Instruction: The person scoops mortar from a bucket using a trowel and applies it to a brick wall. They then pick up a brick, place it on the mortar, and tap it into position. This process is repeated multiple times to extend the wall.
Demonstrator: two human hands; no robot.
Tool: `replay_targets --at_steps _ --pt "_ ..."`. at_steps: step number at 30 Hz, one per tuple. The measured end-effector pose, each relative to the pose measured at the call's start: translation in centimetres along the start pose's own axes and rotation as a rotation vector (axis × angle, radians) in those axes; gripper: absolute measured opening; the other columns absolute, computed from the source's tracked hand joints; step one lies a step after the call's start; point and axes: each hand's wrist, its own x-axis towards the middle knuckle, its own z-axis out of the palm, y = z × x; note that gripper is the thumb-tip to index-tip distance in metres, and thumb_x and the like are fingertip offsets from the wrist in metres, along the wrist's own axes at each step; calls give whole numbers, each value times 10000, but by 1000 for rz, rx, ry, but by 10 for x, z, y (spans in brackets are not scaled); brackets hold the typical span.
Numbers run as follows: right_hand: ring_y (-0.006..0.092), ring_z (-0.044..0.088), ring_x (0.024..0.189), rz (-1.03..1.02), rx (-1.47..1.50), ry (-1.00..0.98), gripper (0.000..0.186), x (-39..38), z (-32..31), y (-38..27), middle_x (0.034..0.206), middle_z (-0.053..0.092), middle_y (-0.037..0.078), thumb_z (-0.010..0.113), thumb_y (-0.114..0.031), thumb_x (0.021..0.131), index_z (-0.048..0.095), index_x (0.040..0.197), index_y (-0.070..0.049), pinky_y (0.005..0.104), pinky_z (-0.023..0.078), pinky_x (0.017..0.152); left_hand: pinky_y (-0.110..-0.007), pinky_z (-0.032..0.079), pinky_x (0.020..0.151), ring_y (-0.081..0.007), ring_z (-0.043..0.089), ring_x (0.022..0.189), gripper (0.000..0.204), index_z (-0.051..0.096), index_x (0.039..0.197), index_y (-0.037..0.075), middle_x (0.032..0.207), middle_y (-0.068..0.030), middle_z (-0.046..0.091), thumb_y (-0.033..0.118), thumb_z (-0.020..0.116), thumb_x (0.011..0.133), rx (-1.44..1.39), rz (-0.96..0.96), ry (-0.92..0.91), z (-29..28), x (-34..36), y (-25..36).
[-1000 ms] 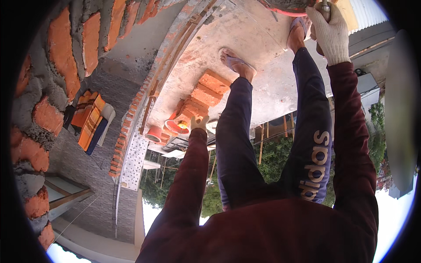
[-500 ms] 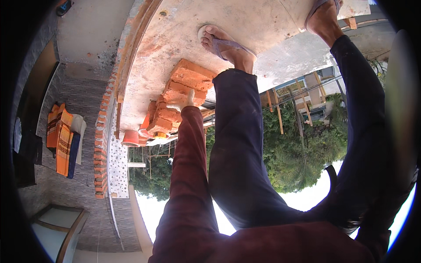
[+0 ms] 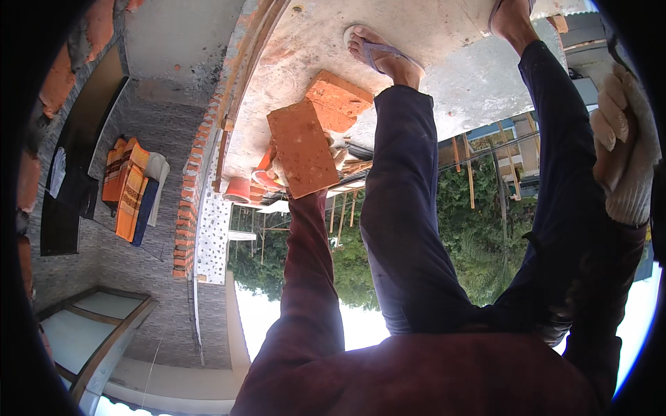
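Note:
A flat orange-red brick is held up in my left hand, which wears a pale glove. The brick hides most of the palm, with gloved fingertips showing past its side. Just beyond it, more bricks lie stacked on the concrete floor. Over at the far right edge, my right hand, in a whitish knitted glove, has its fingers curled. What it grips, if anything, is cut off by the picture's rim.
My feet in flip-flops stand on the concrete floor. A low brick edge with wooden boards runs along the left. A red bucket sits near the bricks. Striped orange cloths hang farther left.
My left hand has lifted a brick off the stack and turned its broad face into view. My gloved right hand now shows at the right edge, where a pale blur was.

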Motion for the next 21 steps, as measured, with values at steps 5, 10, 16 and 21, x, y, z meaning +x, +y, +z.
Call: replay_targets --at_steps 5,10,16,21 --pt "77 501 635 -37 0 267 207 -71 28 4 882 532 8 603 -172 1054 565 1199 -29 244 435 534 -530 546 1043 -352 597 1316 878 440 1559 125 1449 -133 596 476 786 832 162 -86 -241 109 -103 28" --pt "97 546 583 -51 -68 184 187 -134 61 -28 827 547 13 641 -186 998 561 1117 -67 269 497 524 -526 544 1046 -348 598 1318 927 422 1574 123 1456 -131 592 483 803 810 462 -61 -406 195 -189 47" --pt "157 570 464 -130 -163 406 162 -215 91 -84 713 568 58 660 -128 936 553 1007 -30 298 512 405 -420 394 1185 -261 487 1432 1179 293 1647 40 1590 -134 461 470 873 714 929 112 -767 347 -323 48" --pt "153 567 491 -237 -269 421 204 -269 77 -123 787 554 58 686 -155 925 549 1015 -34 309 510 416 -397 215 1268 -258 304 1563 1440 204 1658 -50 1689 -166 328 551 945 580 1314 535 -877 463 -481 59"
